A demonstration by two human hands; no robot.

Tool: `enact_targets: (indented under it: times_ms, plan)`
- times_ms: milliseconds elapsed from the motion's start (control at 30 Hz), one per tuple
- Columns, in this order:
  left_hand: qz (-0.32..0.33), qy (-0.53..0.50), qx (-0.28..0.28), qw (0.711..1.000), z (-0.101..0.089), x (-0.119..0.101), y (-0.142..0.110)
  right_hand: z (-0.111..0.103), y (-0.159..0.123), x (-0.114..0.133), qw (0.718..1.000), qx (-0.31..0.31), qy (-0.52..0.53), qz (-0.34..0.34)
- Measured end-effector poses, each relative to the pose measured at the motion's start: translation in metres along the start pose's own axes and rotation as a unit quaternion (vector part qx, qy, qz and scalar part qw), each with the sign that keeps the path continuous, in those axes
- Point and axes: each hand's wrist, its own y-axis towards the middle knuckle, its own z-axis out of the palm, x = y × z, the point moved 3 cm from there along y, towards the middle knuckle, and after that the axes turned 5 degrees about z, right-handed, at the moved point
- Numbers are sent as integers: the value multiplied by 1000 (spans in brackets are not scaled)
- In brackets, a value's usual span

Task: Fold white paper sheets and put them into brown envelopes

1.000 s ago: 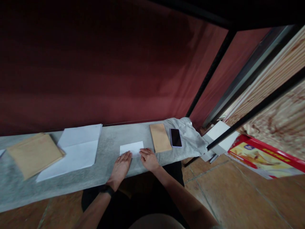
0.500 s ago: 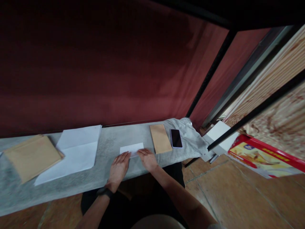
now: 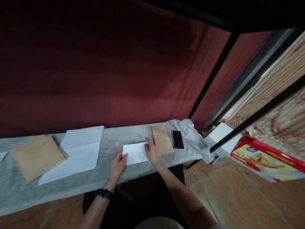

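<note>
At the bottom centre of the frame I observe two bare forearms, a black wristband [image 3: 104, 193] on the left one. The fingers of the left hand [image 3: 118, 165] grasp the left end of a small white sheet of folded paper [image 3: 135, 153]; the fingers of the right hand [image 3: 152, 152] grasp its right end. The paper is just below the frame's centre, above the grey cloth-covered worktop [image 3: 114, 136]. Right of the right hand lies a flat tan paper envelope [image 3: 162, 140], then, just beside it, a dark-screened phone with a pale purple edge [image 3: 178, 140]. At lower left I record a stack of tan paper envelopes [image 3: 38, 156] overlapping large creased white sheets [image 3: 82, 144]. A red and yellow printed cardboard box [image 3: 264, 159] sits at lower right. Beyond the worktop stands a dark red panel [image 3: 119, 79].
</note>
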Motion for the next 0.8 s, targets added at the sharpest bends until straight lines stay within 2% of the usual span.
enact_targets:
  times_ms: [100, 200, 267, 333, 467, 533, 633, 733, 800]
  plan:
    - [0, 40, -15, 999, 8, 3, 3, 13, -21, -4, 997, -20, -57, -41]
    - [-2, 79, -27, 996, 11, 0, 4, 31, -46, -6, 987, 28, -113, -107]
    - [-4, 136, -26, 990, 12, -4, 0, 40, -60, -9, 982, 41, -145, -117]
    - [-9, 234, -16, 972, 14, -9, -8, 45, -69, -12, 979, 33, -162, -116]
    - [-9, 410, 7, 912, 13, -15, -24, 46, -76, -17, 980, 5, -167, -111]
    - [38, 456, -8, 889, 15, -18, -28, 45, -77, -17, 980, 3, -165, -113]
    - [153, 466, -16, 872, 27, -17, -30, 46, -76, -17, 980, 2, -167, -112]
    - [257, 421, 71, 867, 53, -8, -31, 47, -76, -16, 977, 16, -179, -117]
    - [282, 410, 132, 857, 69, 0, -31, 46, -77, -16, 974, 26, -191, -121]
